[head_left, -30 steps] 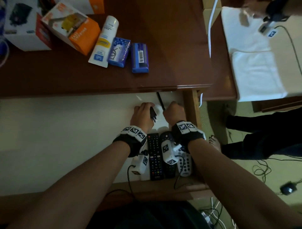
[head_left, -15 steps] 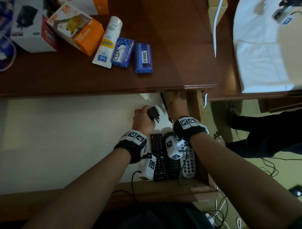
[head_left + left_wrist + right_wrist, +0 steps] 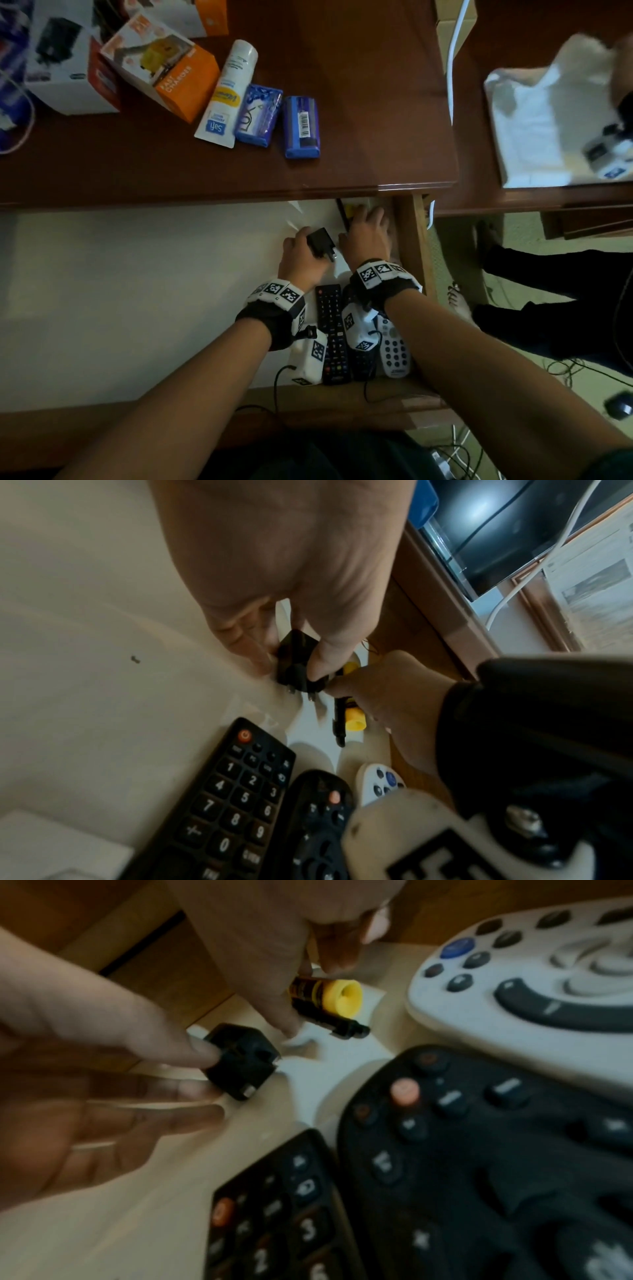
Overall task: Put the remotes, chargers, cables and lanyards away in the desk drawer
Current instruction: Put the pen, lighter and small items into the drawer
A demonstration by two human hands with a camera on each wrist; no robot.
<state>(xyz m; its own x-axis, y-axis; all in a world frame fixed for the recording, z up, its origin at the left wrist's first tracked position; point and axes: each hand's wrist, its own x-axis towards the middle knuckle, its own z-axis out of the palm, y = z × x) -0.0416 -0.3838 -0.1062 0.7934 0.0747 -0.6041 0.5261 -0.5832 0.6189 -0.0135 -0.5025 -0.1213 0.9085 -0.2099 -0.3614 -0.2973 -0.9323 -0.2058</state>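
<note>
- Pinching a small black plug-in charger block with metal prongs, the left hand holds it between thumb and curled fingers, low over the pale lining of the open wooden desk drawer toward its back right corner.
- Reaching deeper into that corner, the right hand lies just beside the left; its fingers are bent down around a yellow-capped black cylinder with a thin black pen-like stick alongside, though whether they truly grip it or only touch it is hard to tell in the blur.
- Both of those small items lie on a white sheet of paper on the drawer floor.
- Three remotes lie side by side at the drawer's front right: a long flat black remote with numbered keys, a rounded black remote with an orange button in the middle, and a pale grey remote with dark buttons against the right wall.
- On the dark brown wooden desk above the drawer lie an orange and white cardboard box, a white tube and two blue packets, well apart from the hands.
</note>
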